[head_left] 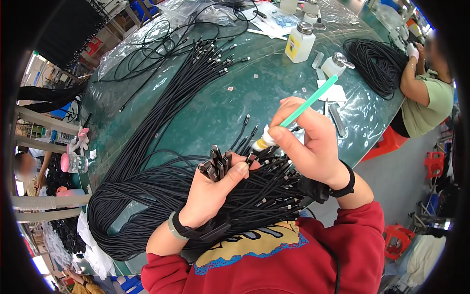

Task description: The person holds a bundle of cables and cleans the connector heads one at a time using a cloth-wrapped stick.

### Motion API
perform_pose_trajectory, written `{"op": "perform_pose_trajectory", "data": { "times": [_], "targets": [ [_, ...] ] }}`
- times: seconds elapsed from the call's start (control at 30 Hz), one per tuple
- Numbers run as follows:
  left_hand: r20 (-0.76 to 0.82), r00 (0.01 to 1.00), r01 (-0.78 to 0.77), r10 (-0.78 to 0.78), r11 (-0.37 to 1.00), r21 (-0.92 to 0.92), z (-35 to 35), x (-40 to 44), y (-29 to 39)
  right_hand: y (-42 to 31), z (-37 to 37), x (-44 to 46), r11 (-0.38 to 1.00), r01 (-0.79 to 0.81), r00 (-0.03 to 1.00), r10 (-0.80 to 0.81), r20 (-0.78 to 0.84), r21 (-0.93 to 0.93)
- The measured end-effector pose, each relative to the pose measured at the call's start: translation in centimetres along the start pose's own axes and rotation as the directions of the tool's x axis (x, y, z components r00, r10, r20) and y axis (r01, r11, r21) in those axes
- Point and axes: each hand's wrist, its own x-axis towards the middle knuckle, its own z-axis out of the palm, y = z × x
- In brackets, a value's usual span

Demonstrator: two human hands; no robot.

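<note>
My left hand (208, 193) is closed around a bunch of black cable connectors (214, 165), their ends pointing up. One connector (250, 159) sits apart between thumb and forefinger. Pinched in my right hand (316, 144) is a brush with a green handle (313, 99) and a pale, yellowish head. That head is just above the single connector; whether they touch I cannot tell. A thick bundle of black cables (132, 188) lies under and around both hands, looping at the left. More connector ends (274, 188) spread beneath my right hand.
Bottles (299, 43) and a small jar (335, 63) stand at the back of the green table (274, 83). A coiled cable bundle (376, 66) lies at the right, beside a seated person (426, 93). Loose cables (147, 63) and plastic sheeting lie at the far left.
</note>
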Motion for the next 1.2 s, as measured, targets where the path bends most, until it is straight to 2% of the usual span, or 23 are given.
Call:
{"op": "perform_pose_trajectory", "data": {
  "times": [0.1, 0.2, 0.37, 0.5, 0.6, 0.73, 0.8, 0.9, 1.0, 1.2],
  "targets": [
    [-0.016, 0.999, 0.040, -0.039, 0.998, 0.043, 0.0, 0.1, 0.2, -0.2, 0.1, -0.1, 0.999, 0.018, 1.000, -0.018, -0.023, 0.031],
    [-0.010, 0.998, 0.062, -0.062, 0.998, 0.023, -0.3, 0.2, -0.1, 0.2, 0.1, -0.1, 0.994, 0.093, 0.992, -0.087, 0.089, -0.059],
    [0.042, 0.997, 0.065, -0.065, 0.998, -0.005, -0.5, 0.2, 0.0, -0.5, -0.3, -0.1, 0.998, 0.053, 0.996, -0.049, 0.079, -0.042],
    [0.016, 0.998, 0.054, -0.053, 0.998, -0.038, -0.2, 0.1, 0.1, -0.2, -0.1, 0.0, 0.995, 0.032, 0.999, -0.031, 0.014, -0.090],
    [0.003, 0.999, 0.052, -0.052, 0.998, -0.027, -0.3, 0.1, 0.0, -1.1, -0.3, -0.1, 0.998, 0.045, 0.997, -0.043, 0.070, -0.034],
    [-0.047, 0.998, 0.049, -0.049, 0.999, -0.015, 0.1, 0.0, 0.1, -0.8, 0.1, -0.1, 0.994, 0.079, 0.992, -0.071, 0.100, -0.079],
    [-0.070, 0.997, 0.041, -0.042, 0.999, -0.015, 0.1, 0.0, 0.2, -1.0, 0.0, -0.1, 0.994, 0.084, 0.993, -0.078, 0.089, -0.065],
    [0.002, 1.000, 0.029, -0.030, 0.999, 0.033, -0.1, 0.0, 0.2, -1.0, -0.2, -0.2, 0.995, 0.089, 0.994, -0.087, 0.063, -0.037],
    [0.002, 1.000, 0.023, -0.023, 0.999, 0.049, -0.3, 0.0, 0.0, -0.2, -0.1, 0.0, 0.996, 0.016, 1.000, -0.016, 0.002, -0.088],
    [-0.003, 0.999, 0.043, -0.043, 0.997, 0.058, -0.4, 0.1, 0.1, -0.1, 0.5, -0.3, 0.998, 0.054, 0.999, -0.054, -0.007, -0.015]
  ]
}}
